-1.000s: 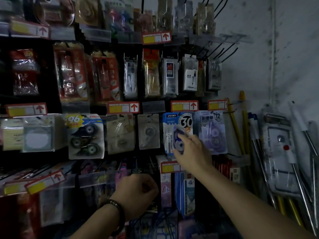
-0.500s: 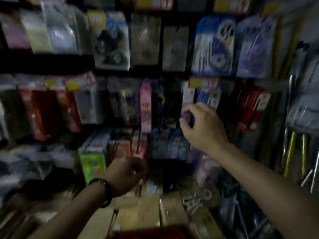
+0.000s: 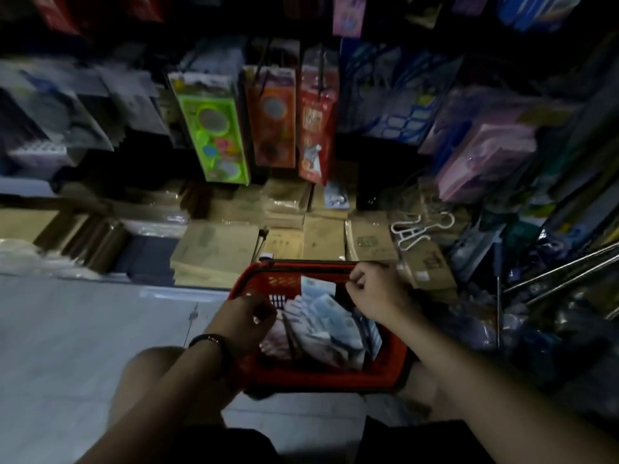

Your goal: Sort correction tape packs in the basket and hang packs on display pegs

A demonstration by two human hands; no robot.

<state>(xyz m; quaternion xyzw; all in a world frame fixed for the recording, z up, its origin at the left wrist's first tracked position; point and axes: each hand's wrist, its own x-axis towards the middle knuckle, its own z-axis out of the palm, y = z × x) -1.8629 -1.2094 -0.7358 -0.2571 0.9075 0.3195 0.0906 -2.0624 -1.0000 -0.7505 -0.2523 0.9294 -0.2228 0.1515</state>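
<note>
A red basket [image 3: 321,376] stands low in front of me, against my knees. Several pale blue and white correction tape packs [image 3: 326,318] lie stacked and leaning inside it. My left hand [image 3: 246,323] hovers over the basket's left rim with its fingers curled, and nothing shows in them; a dark band circles that wrist. My right hand [image 3: 375,293] is over the far right corner of the basket, fingers curled in with thumb and forefinger close together, and I see nothing held. The display pegs with tape packs are out of view above.
Green [image 3: 214,135], orange [image 3: 273,128] and red [image 3: 315,128] packs hang just above. Stacks of brown envelopes [image 3: 217,249] fill the bottom shelf behind the basket. White hangers [image 3: 418,226] and metal rods [image 3: 562,272] lie at the right. Pale floor [image 3: 83,329] spreads left.
My view dropped from the peg wall to the basket. My right hand left the blue pack on the peg and came down over the basket; my left hand moved to the basket's left rim.
</note>
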